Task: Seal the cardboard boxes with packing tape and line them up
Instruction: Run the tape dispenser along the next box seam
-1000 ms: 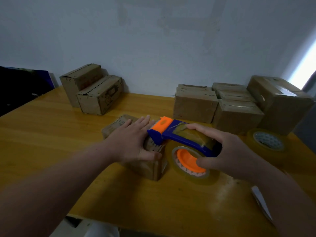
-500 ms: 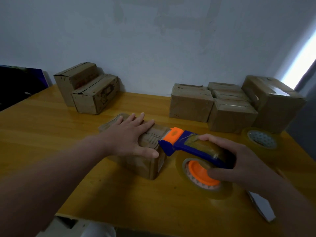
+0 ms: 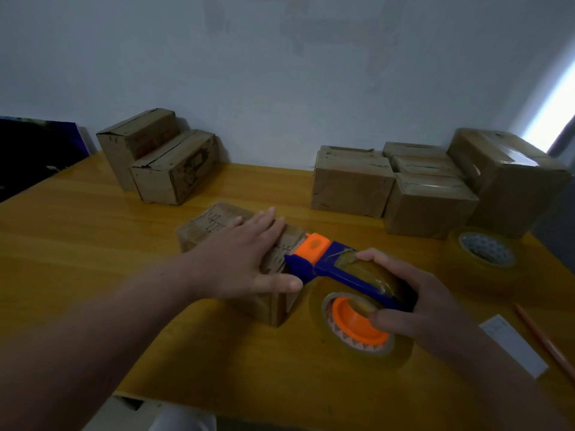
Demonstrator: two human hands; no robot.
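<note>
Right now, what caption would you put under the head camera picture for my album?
Left hand flat on a cardboard box, right hand gripping the blue-and-orange tape dispenser at its edge.

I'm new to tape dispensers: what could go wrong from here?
The thumb of the left hand lies right beside the head of the dispenser; its cutter might nick it. Only a flat palm pins the box, so a pull by the right hand could slide it.
</note>
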